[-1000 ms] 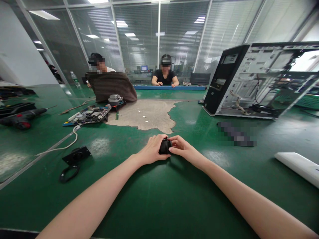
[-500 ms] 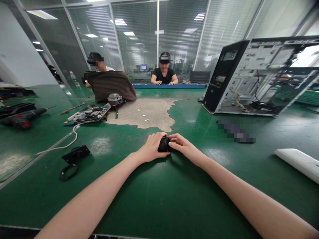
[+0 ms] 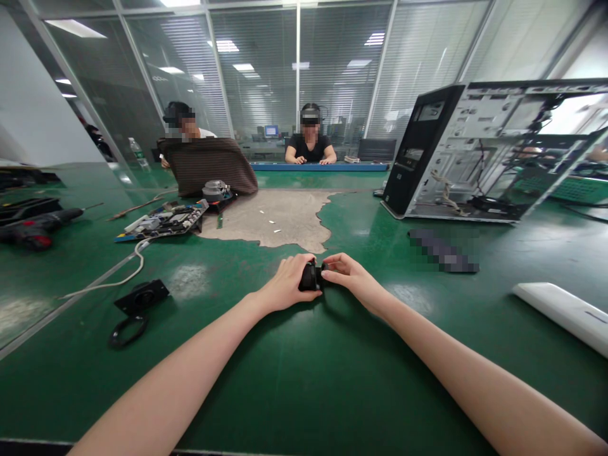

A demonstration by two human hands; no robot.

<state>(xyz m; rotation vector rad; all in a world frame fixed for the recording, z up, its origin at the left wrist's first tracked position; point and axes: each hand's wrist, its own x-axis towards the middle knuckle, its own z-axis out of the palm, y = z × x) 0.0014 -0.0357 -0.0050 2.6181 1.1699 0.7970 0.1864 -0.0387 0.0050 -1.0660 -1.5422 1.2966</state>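
Observation:
Over the green table (image 3: pixel 294 373), my left hand (image 3: pixel 289 282) is wrapped round a black cylindrical part (image 3: pixel 308 277). My right hand (image 3: pixel 349 277) pinches a smaller black piece (image 3: pixel 324 268) at the right side of that part; a narrower dark section shows between the two. To the left lie a black rectangular part with a round opening (image 3: pixel 142 296) and, just below it, a black ring (image 3: pixel 127 331). Fine details of the held parts are too small to tell.
A circuit board (image 3: pixel 164 220) and a drill (image 3: pixel 38 227) lie at left. An open computer case (image 3: pixel 422 152) stands at right, near a white object (image 3: pixel 563 313). Two people sit across the table, one behind a brown cloth-like cover (image 3: pixel 209 166).
The small black piece in my right hand has moved slightly right, away from the part in my left hand, showing a narrow section between them. The view has shifted slightly.

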